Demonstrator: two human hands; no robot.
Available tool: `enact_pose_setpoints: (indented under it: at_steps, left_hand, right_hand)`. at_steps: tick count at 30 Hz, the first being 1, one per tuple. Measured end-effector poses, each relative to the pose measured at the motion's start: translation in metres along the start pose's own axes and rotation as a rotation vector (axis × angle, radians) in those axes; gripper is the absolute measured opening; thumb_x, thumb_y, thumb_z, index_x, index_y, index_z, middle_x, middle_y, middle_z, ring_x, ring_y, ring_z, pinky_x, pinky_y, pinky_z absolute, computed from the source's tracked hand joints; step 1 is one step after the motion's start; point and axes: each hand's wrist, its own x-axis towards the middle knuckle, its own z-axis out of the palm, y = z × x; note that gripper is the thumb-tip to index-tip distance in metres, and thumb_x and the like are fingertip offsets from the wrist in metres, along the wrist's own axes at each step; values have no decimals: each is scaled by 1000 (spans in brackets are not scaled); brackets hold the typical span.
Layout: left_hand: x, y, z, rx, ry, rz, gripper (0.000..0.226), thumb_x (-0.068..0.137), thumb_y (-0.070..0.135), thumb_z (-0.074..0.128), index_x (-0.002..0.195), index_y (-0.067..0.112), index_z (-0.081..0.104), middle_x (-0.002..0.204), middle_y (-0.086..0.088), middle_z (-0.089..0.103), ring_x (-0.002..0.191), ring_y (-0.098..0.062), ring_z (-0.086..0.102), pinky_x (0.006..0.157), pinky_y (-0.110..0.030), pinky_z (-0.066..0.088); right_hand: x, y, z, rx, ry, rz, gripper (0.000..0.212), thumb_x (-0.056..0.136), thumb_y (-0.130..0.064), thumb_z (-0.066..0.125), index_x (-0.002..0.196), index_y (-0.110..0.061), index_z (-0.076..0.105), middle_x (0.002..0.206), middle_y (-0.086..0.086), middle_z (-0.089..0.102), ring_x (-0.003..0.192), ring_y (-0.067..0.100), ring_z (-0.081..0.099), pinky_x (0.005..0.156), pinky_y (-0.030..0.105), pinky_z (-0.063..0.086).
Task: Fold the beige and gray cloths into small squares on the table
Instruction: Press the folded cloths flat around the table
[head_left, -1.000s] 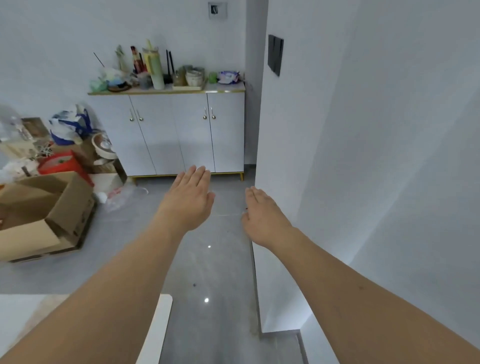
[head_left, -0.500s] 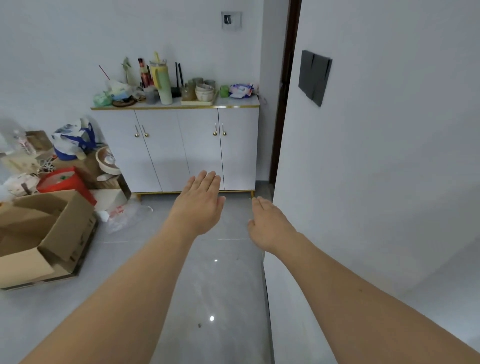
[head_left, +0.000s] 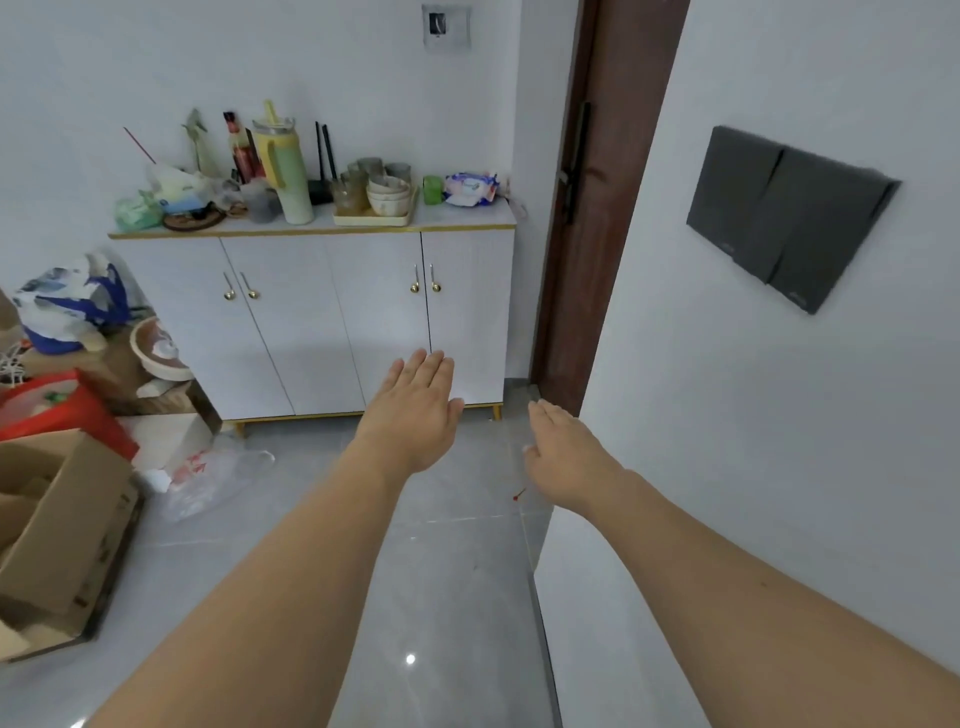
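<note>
View: it has lifted; the white table edge seen a second ago is gone.
Left hand (head_left: 413, 410): flat, empty.
Right hand (head_left: 563, 452): flat, empty, apart from left.
Cloths: not visible; folding not started.

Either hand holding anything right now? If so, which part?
Nothing is held. The left hand and right hand are both stretched out over the floor with fingers straight; no cloth is in view.

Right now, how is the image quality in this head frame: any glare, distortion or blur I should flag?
Head view: even, soft indoor light; one small bright glare spot on the glossy floor; wide-angle distortion tilts the wall and door frame; a faint shadow falls on the cabinet doors; both the left hand and right hand look sharp, without obvious motion blur.
</note>
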Motion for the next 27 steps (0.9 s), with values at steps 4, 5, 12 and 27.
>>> enact_pose_setpoints:
  at_steps: [4, 5, 12, 27]
  left_hand:
    - [25, -26, 12, -25, 0, -36, 60, 106, 38, 20, 156, 7, 10, 165, -7, 8, 152, -24, -1, 123, -40, 0]
    - [27, -32, 17, -26, 7, -42, 60, 106, 38, 21, 156, 7, 11, 164, -7, 9, 152, -24, 0, 123, -40, 0]
    - [57, -101, 37, -17, -10, -135, 60, 105, 39, 20, 156, 8, 12, 164, -7, 9, 152, -24, 1, 122, -40, 1]
    - [-24, -278, 102, -129, -106, -627, 60, 106, 37, 20, 157, 7, 8, 165, -9, 4, 151, -24, -3, 121, -39, -4]
  right_hand:
    - [41, -1, -7, -41, -10, -25, 58, 101, -20, 34, 153, -3, 12, 161, 11, 11, 148, 22, 11, 120, 33, 11]
    - [49, -2, -6, -50, -16, -35, 58, 101, -20, 34, 153, -3, 12, 161, 11, 11, 148, 22, 11, 120, 33, 11]
    - [127, -36, 15, -85, -101, -103, 60, 100, -20, 33, 154, -5, 10, 162, 11, 8, 149, 22, 8, 121, 34, 8]
    - [254, -220, 112, -228, -305, -514, 59, 101, -20, 33, 153, -5, 12, 161, 11, 9, 149, 22, 8, 120, 32, 7]
